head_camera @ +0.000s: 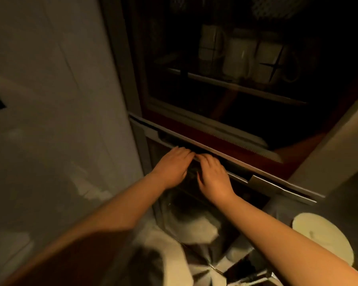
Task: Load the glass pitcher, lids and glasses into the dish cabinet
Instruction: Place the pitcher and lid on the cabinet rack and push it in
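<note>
Reaching forward, both bare arms stretch out from the bottom of the view toward a dim dish cabinet (225,112). The arms come in low and meet in the middle, side by side. The left hand (172,168) lies palm down with its fingers fairly straight, and its fingertips touch the long pale bar (225,155) that runs across the front of the cabinet. The right hand (213,176) is just beside it, also palm down, with its fingers bent a little over the same bar. The two hands almost touch each other. Neither one carries anything.

Below the hands the view is dark and blurry, and I cannot tell what sits there. Near the right arm, low and to the right of the hands, is a round pale plate (322,234).

Past the hands, higher up and behind the glass front, three white mugs (240,56) stand close together on a shelf (246,87). To the left of the hands is a plain grey wall (50,100).

No glass pitcher, lids or glasses can be made out in this dark view.
</note>
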`<state>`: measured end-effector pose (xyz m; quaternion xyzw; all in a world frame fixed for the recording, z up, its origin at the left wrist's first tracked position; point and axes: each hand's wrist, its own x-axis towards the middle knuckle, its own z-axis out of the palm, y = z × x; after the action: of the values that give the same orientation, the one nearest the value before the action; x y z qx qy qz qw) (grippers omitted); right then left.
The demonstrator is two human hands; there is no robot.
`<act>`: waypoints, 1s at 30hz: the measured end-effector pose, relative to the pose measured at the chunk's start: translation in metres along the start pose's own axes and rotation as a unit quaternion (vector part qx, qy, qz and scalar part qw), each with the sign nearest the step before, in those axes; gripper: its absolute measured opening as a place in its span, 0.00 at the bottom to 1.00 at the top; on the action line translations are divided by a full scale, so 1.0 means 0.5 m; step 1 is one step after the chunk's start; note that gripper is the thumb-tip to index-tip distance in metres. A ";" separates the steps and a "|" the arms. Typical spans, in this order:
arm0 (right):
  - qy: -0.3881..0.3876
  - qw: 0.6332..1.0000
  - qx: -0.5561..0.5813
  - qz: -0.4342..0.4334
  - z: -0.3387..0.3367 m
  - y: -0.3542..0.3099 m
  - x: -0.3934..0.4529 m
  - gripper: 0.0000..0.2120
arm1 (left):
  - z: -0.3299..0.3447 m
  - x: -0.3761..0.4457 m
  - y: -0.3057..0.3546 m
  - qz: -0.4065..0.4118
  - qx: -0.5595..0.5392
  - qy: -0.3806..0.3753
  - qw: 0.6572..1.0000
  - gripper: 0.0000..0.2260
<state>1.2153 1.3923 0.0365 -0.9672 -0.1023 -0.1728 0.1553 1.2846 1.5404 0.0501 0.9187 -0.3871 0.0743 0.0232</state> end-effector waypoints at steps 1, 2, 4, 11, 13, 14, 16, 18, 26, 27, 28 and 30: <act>0.003 1.000 -0.009 0.014 0.004 -0.009 -0.001 0.25 | 0.001 -0.001 -0.008 0.015 -0.004 0.001 1.000 0.26; 0.007 0.999 -0.017 0.029 0.009 -0.016 -0.002 0.26 | 0.002 -0.002 -0.014 0.028 -0.009 0.003 1.000 0.27; 0.014 0.997 -0.030 0.066 0.020 -0.031 -0.005 0.28 | 0.007 -0.006 -0.020 0.042 -0.022 0.010 0.999 0.28; 0.030 0.986 -0.040 0.161 0.028 -0.075 0.002 0.31 | 0.000 -0.008 -0.012 0.044 -0.038 0.008 0.998 0.31; 0.039 0.983 -0.035 0.177 0.026 -0.079 0.007 0.28 | -0.002 -0.008 -0.010 0.040 -0.046 -0.001 0.998 0.30; 0.042 0.982 -0.033 0.182 0.026 -0.080 0.008 0.27 | -0.001 -0.008 -0.010 0.039 -0.048 0.000 0.998 0.30; 0.045 0.982 -0.032 0.183 0.026 -0.080 0.010 0.26 | 0.000 -0.010 -0.011 0.036 -0.050 0.008 0.998 0.29; 0.044 0.981 -0.031 0.184 0.026 -0.076 0.011 0.25 | 0.001 -0.010 -0.009 0.032 -0.047 0.007 0.998 0.30; 0.054 0.983 -0.023 0.174 0.025 -0.069 0.013 0.21 | 0.001 -0.014 0.005 0.015 -0.030 0.021 0.999 0.29; 0.056 0.983 -0.020 0.173 0.023 -0.069 0.014 0.20 | -0.001 -0.014 0.007 0.013 -0.030 0.022 0.999 0.28; 0.057 0.983 -0.018 0.173 0.022 -0.068 0.015 0.19 | -0.002 -0.013 0.010 0.009 -0.029 0.022 0.999 0.27; 0.056 0.983 -0.015 0.174 0.020 -0.066 0.017 0.19 | -0.002 -0.009 0.015 0.003 -0.025 0.023 0.999 0.26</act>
<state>1.2179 1.4275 0.0392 -0.9612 0.0792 -0.1989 0.1738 1.2759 1.5386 0.0505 0.9149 -0.3907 0.0858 0.0546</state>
